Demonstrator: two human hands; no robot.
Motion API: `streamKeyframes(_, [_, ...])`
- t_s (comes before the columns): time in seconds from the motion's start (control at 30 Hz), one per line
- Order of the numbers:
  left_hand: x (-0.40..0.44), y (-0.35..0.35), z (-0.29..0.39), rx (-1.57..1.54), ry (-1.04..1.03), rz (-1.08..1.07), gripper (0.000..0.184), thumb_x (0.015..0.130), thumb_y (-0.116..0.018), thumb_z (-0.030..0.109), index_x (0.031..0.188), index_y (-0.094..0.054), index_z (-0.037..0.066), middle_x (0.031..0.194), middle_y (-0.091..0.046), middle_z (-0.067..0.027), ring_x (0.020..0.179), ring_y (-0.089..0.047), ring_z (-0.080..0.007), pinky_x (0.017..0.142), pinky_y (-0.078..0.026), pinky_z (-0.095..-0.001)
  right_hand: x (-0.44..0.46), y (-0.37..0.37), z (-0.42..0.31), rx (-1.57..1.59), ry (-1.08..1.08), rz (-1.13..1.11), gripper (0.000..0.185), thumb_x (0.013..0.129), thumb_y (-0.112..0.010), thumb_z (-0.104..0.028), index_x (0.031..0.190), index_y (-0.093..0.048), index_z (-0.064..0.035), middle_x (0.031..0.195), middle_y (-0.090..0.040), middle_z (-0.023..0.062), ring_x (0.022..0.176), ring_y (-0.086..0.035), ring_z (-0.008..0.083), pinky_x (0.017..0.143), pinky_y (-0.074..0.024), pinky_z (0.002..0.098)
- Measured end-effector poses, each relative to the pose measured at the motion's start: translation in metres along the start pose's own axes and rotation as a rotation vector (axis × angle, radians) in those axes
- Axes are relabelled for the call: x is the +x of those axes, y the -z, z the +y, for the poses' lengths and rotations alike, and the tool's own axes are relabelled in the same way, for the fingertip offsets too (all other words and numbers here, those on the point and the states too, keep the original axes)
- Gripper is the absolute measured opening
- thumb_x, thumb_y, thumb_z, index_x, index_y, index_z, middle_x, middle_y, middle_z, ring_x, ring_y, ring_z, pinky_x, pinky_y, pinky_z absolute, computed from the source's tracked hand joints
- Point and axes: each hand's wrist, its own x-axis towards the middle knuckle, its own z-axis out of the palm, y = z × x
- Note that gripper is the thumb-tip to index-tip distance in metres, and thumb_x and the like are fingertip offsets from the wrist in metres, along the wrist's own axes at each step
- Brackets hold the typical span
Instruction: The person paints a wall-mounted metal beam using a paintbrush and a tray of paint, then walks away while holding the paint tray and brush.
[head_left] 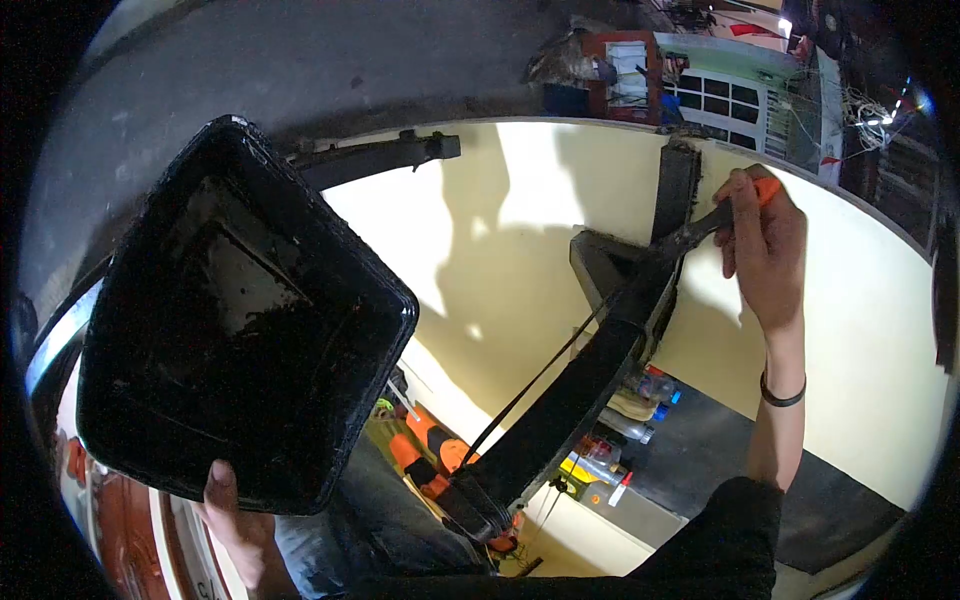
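Observation:
My left hand (240, 535) grips the lower edge of a black paint tray (340, 250), thumb over the rim. The tray is tilted towards me, and its inside is smeared with wet-looking black paint. Up at the right, my right hand (768, 250) is closed around a paintbrush (712, 224) with an orange handle end. The brush's dark head lies against a black beam (585, 385), near a triangular bracket (595, 265). Where bristles end and beam begins is hard to make out.
A cream wall (520, 250) stands behind the beam. A thin dark cord (535, 380) runs alongside it. Several plastic bottles (625, 425) and orange power tools (435, 440) sit below. Another black bar (380, 160) juts out behind the tray. Grey pavement (420, 60) lies beyond the wall.

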Motion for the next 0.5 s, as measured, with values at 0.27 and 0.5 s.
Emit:
streamKeyframes(0.27, [-0.007,-0.001,0.012,0.041,0.038,0.013,0.066,0.088,-0.06,0.025,0.147,-0.037,0.008,0.14,-0.049,-0.015,0.123,-0.054,-0.0317,0.103,-0.045,-0.0481,-0.009,0.005,-0.004,-0.107,-0.046,-0.005,0.027,0.104,-0.049,-0.02,0.088,-0.059,-0.0009,0.056,-0.052,0.0018,0.044,-0.046,0.0068,0.043,-0.0364,0.0242])
streamKeyframes(0.5, [-0.009,-0.009,0.016,-0.019,-0.091,-0.017,0.063,0.088,-0.061,0.026,0.143,-0.041,0.003,0.135,-0.052,-0.0176,0.118,-0.056,-0.0299,0.099,-0.047,-0.0448,-0.045,0.028,-0.019,0.074,0.006,-0.073,0.032,0.106,-0.041,-0.025,0.091,-0.056,-0.001,0.06,-0.051,0.0013,0.042,-0.045,0.005,0.039,-0.0341,0.0207])
